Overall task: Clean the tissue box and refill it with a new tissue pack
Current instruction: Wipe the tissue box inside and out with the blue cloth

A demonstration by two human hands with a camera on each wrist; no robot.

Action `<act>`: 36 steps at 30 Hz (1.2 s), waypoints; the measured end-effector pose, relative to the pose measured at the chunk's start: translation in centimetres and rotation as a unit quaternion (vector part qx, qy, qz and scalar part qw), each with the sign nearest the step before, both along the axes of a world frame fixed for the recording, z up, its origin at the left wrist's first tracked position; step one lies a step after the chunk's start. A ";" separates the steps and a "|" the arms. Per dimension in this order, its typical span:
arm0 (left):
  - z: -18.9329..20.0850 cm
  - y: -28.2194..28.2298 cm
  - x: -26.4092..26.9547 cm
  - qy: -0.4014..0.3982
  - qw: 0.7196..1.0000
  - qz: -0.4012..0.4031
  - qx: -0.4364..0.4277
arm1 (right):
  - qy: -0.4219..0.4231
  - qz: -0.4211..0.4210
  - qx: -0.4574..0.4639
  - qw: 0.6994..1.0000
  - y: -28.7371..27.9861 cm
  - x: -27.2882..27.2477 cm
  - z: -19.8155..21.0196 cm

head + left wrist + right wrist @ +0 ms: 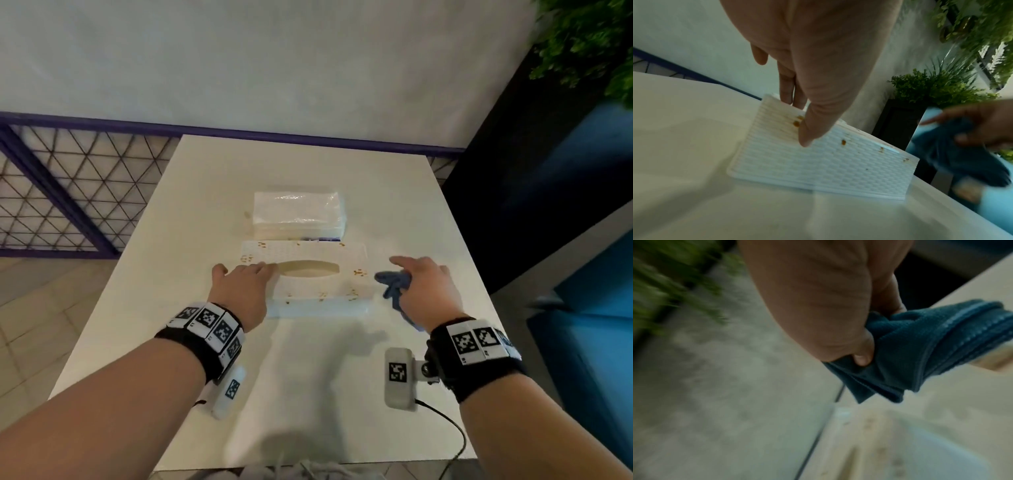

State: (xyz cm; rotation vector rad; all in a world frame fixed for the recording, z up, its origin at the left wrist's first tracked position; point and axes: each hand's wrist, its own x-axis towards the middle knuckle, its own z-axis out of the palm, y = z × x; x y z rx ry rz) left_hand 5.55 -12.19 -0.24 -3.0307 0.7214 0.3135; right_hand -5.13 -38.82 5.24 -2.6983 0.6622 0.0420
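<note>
A white woven tissue box (318,291), speckled with brown stains and with an oval slot on top, lies mid-table. My left hand (243,281) rests on its left end. In the left wrist view the straight fingers (789,91) lie over the top edge of the box (828,167) and the thumb (807,134) presses its stained side. Just right of the box, my right hand (423,287) grips a bunched blue cloth (394,286) with its forefinger stretched out; the cloth (920,345) is crumpled in that fist (818,296). A plastic-wrapped tissue pack (298,212) lies right behind the box.
The white table (171,325) ends close behind the pack. A purple railing with wire mesh (68,192) runs behind and to the left. A dark planter with green plants (589,41) and blue seating (582,342) stand at the right. A black cable (455,431) hangs by the near right corner.
</note>
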 end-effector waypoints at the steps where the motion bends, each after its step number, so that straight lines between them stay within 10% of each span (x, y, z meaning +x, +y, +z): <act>1: 0.1 0.1 0.2 0.003 1.000 0.006 -0.007 | -0.019 0.054 -0.033 0.998 1.2 1.4 0.8; 5: 0.6 0.2 0.8 0.002 0.999 0.022 -0.026 | -0.014 0.358 -0.126 0.925 8.3 6.7 0.0; 11: 0.4 0.0 0.9 -0.014 1.000 0.003 0.009 | 0.252 0.451 -0.140 0.845 9.4 8.1 -3.3; 16: 0.2 -0.1 0.9 -0.015 1.000 -0.007 0.006 | 0.263 0.378 -0.161 0.873 1.4 5.9 -2.6; 20: 0.4 -0.2 1.0 -0.007 1.000 -0.015 0.020 | 0.134 0.476 -0.117 0.861 6.7 7.2 -2.6; 24: 0.7 -0.6 0.9 -0.040 0.998 -0.027 0.034 | 0.213 0.447 -0.136 0.858 11.9 8.1 -3.1; 28: 1.1 -1.2 0.7 -0.019 0.997 -0.029 0.064 | 0.307 0.406 -0.160 0.846 4.9 7.2 -2.1; 33: 1.0 -1.2 0.6 -0.011 0.998 -0.019 0.053 | 0.228 0.309 -0.107 0.917 1.3 4.2 -1.4; 36: 1.3 -1.2 0.6 -0.010 0.999 -0.015 0.047 | 0.221 0.339 -0.127 0.905 5.5 6.2 -2.0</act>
